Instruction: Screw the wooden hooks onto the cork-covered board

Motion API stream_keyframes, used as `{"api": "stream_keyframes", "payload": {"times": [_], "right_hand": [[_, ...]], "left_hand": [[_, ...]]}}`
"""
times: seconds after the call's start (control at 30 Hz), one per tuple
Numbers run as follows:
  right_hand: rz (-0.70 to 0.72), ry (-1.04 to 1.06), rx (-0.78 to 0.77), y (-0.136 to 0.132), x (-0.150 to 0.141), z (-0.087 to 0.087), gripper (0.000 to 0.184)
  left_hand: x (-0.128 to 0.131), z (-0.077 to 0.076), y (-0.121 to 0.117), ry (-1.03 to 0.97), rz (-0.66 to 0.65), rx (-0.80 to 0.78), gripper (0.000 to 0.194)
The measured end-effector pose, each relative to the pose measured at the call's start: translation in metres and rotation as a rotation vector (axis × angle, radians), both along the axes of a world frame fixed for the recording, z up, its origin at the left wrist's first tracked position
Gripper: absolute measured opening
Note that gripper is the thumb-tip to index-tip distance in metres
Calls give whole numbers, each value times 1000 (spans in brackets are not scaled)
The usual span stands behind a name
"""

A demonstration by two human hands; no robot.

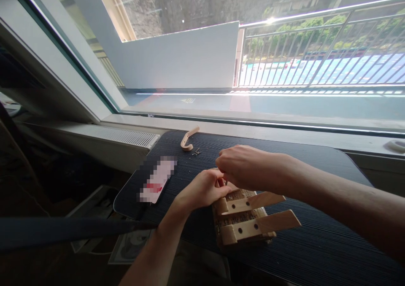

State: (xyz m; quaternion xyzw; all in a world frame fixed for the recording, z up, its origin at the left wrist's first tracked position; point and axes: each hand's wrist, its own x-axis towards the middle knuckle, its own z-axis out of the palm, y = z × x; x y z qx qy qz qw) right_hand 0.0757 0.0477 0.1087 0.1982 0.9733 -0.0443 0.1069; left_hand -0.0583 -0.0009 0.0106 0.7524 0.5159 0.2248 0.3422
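Note:
A wooden board with two wooden hooks fixed to it (245, 220) lies on the dark ribbed table (316, 244). My left hand (204, 189) rests at the board's far left corner, fingers curled as if pinching something small. My right hand (243, 165) hovers just above it, fingers closed in a pinch over the same spot. What the fingers hold is hidden. A loose wooden hook (189, 139) lies at the table's far edge, with a few small screws (196, 152) beside it.
A blurred flat card (157, 179) lies on the table's left part. A radiator grille (126, 136) and windowsill run behind the table, below a large window. A dark strap (63, 231) crosses the lower left. Papers lie on the floor at left.

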Motion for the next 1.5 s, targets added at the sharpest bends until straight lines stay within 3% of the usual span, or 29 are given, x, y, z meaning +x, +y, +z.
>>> {"api": "stream_keyframes", "payload": {"times": [0.17, 0.37, 0.6, 0.9, 1.33, 1.5], "right_hand": [[9, 35, 40, 2, 4, -4, 16], [22, 52, 45, 4, 4, -11, 15], [-85, -54, -39, -5, 1, 0, 16], [-66, -50, -24, -7, 2, 1, 14], [-103, -75, 30, -5, -6, -3, 15], [-97, -80, -27, -6, -4, 12, 10]], "left_hand": [[-2, 3, 2, -52, -12, -72, 35], [1, 0, 3, 17, -15, -54, 27], [3, -10, 5, 71, 23, 84, 19], [0, -8, 12, 126, -60, 112, 24], [-2, -16, 9, 127, -31, 144, 20], [-2, -18, 7, 146, -9, 180, 20]]}}
